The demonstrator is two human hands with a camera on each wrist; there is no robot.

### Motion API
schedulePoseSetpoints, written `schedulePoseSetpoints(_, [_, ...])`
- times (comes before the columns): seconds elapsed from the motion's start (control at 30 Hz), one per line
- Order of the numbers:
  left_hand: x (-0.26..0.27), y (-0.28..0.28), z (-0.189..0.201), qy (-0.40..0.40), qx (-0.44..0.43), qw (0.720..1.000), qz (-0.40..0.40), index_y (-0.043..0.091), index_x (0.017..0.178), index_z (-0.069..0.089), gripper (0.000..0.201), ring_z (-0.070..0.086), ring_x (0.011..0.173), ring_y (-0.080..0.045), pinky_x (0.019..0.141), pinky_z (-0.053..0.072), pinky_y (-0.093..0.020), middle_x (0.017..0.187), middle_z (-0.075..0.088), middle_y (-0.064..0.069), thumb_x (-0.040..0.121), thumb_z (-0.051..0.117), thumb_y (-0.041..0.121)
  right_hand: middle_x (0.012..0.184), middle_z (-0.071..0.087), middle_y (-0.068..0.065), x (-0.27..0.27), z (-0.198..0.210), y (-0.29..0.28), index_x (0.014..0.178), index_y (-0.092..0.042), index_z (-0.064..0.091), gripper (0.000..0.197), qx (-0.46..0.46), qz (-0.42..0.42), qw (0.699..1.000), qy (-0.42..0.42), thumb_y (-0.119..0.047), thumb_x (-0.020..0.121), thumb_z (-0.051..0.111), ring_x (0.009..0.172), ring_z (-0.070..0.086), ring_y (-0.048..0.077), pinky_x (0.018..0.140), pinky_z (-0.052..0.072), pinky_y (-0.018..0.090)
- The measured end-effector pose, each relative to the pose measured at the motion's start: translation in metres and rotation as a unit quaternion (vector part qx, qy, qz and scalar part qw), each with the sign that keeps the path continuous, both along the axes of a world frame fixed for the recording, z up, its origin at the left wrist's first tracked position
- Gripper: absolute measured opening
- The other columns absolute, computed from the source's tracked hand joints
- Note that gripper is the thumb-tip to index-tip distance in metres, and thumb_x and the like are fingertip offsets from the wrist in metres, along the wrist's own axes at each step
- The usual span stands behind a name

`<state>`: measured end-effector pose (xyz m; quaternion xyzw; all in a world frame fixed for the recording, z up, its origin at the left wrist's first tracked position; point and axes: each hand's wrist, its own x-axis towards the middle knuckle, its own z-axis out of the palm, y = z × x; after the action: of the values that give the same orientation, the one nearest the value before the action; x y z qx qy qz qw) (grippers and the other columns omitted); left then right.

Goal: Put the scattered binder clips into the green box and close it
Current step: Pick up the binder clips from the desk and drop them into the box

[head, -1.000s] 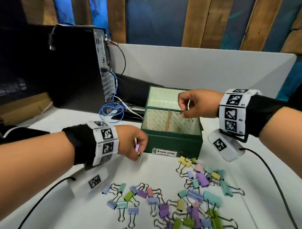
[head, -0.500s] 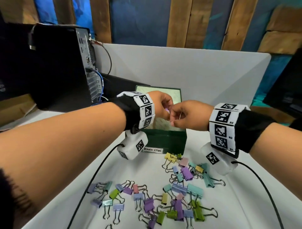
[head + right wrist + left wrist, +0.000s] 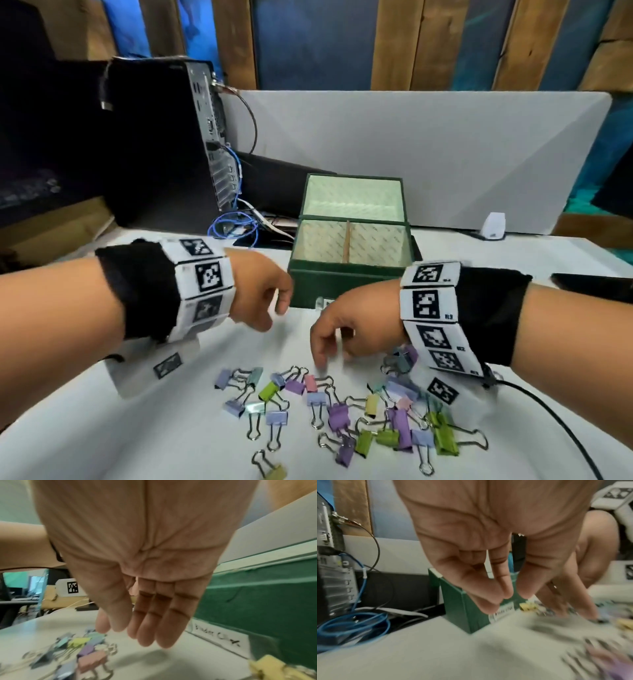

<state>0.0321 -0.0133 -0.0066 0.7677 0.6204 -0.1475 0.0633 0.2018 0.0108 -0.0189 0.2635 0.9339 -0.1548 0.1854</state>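
Computer tower (image 3: 164, 137) and blue cable coil (image 3: 233, 228) at 10 o'clock of the green box (image 3: 346, 284), lid up. Binder clips (image 3: 339, 414) scattered at 6 o'clock on white worktop (image 3: 171, 428). Left hand (image 3: 262, 294) loosely curled, empty; right hand (image 3: 346, 337) fingers straight, empty, above clips. Grey partition (image 3: 428, 154) behind.

We held both forearms out ahead of us, each wrist wrapped in a black band and a ring of marker tiles. Our left hand (image 3: 260, 294) hung palm down with its fingers (image 3: 498, 588) loosely curled and gripping nothing. Our right hand (image 3: 346, 329) reached lower, palm down, its fingers (image 3: 154, 626) nearly straight and held together, pointing downward, with nothing in them. The two hands stayed apart, not touching.
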Motion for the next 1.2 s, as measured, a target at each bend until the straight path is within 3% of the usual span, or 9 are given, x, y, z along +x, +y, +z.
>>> schedulePoseSetpoints(0.1, [-0.012,-0.019,-0.017,0.034,-0.070,0.997,0.009,0.036,0.104,0.055,0.040,0.057,0.077,-0.012,0.083,0.051,-0.026,0.101,0.067,0.005,0.068,0.071,0.040,0.127,0.054,-0.004,-0.014,-0.007,-0.010,0.122,-0.032,0.057,0.044,0.031,0.046,0.998,-0.009,-0.007,0.086,0.057,0.107,0.055,0.016,0.082,0.042,0.022])
schedulePoseSetpoints(0.2, [-0.015,-0.029,-0.024,0.035,-0.103,0.994,0.003,0.044,0.113,0.047,0.062,0.056,0.083,-0.012,0.089,0.050,-0.029,0.105,0.059,0.013,0.059,0.077,0.054,0.136,0.046,-0.005,-0.021,-0.010,-0.017,0.129,-0.036,0.050,0.053,0.045,0.052,0.997,-0.031,-0.023,0.082,0.068,0.120,0.048,0.016,0.082,0.034,0.021])
schedulePoseSetpoints(0.4, [-0.018,-0.035,-0.037,0.023,-0.123,0.992,-0.012,0.044,0.115,0.044,0.064,0.053,0.099,-0.012,0.089,0.046,-0.030,0.108,0.051,0.014,0.061,0.076,0.054,0.128,0.051,-0.002,-0.037,-0.017,-0.020,0.124,-0.029,0.053,0.044,0.052,0.043,0.997,-0.033,-0.035,0.083,0.066,0.106,0.051,0.016,0.077,0.032,0.022])
schedulePoseSetpoints(0.53, [-0.018,-0.030,-0.042,0.017,-0.106,0.994,-0.010,0.038,0.122,0.045,0.060,0.052,0.103,-0.015,0.093,0.045,-0.031,0.114,0.052,0.007,0.070,0.074,0.042,0.120,0.057,0.001,-0.045,-0.023,-0.014,0.114,-0.022,0.058,0.032,0.052,0.050,0.997,-0.012,-0.027,0.084,0.066,0.088,0.047,0.012,0.058,0.032,0.015])
schedulePoseSetpoints(0.7, [-0.020,-0.022,-0.048,-0.032,-0.078,0.996,-0.001,0.034,0.117,0.050,0.049,0.057,0.098,-0.017,0.087,0.046,-0.028,0.101,0.053,0.009,0.073,0.072,0.035,0.087,0.047,-0.020,-0.042,-0.024,-0.007,0.114,-0.018,0.058,0.030,0.082,0.047,0.996,-0.010,-0.020,0.085,0.064,0.086,0.044,0.009,0.053,0.028,0.006])
schedulePoseSetpoints(0.8, [-0.019,-0.017,-0.051,-0.059,-0.060,0.996,0.007,0.034,0.113,0.052,0.044,0.057,0.090,-0.015,0.082,0.046,-0.026,0.100,0.057,0.009,0.074,0.072,0.035,0.105,0.057,-0.007,-0.038,-0.023,-0.005,0.118,-0.026,0.053,0.035,0.084,0.039,0.996,-0.008,-0.027,0.085,0.064,0.086,0.047,0.012,0.064,0.035,0.020])
schedulePoseSetpoints(0.9, [-0.017,-0.015,-0.052,-0.083,-0.072,0.994,0.001,0.036,0.107,0.055,0.045,0.061,0.098,-0.016,0.091,0.049,-0.032,0.106,0.060,0.007,0.067,0.076,0.040,0.122,0.054,-0.003,-0.037,-0.026,-0.009,0.126,-0.035,0.048,0.045,0.079,0.038,0.996,-0.017,-0.039,0.084,0.063,0.091,0.047,0.011,0.076,0.032,0.023])
schedulePoseSetpoints(1.03, [-0.013,-0.013,-0.050,-0.063,-0.072,0.995,-0.005,0.037,0.114,0.054,0.052,0.055,0.102,-0.015,0.094,0.045,-0.031,0.110,0.054,0.006,0.068,0.074,0.046,0.118,0.057,-0.001,-0.040,-0.028,-0.007,0.121,-0.027,0.054,0.038,0.104,0.052,0.993,-0.019,-0.035,0.084,0.064,0.105,0.055,0.019,0.076,0.034,0.024])
schedulePoseSetpoints(1.2, [-0.006,-0.006,-0.054,-0.066,-0.060,0.996,-0.006,0.031,0.118,0.052,0.048,0.048,0.092,-0.011,0.089,0.044,-0.027,0.104,0.049,0.006,0.075,0.071,0.039,0.112,0.059,0.002,-0.035,-0.028,0.001,0.114,-0.024,0.057,0.030,0.090,0.023,0.996,-0.016,-0.031,0.085,0.064,0.104,0.056,0.022,0.074,0.036,0.024])
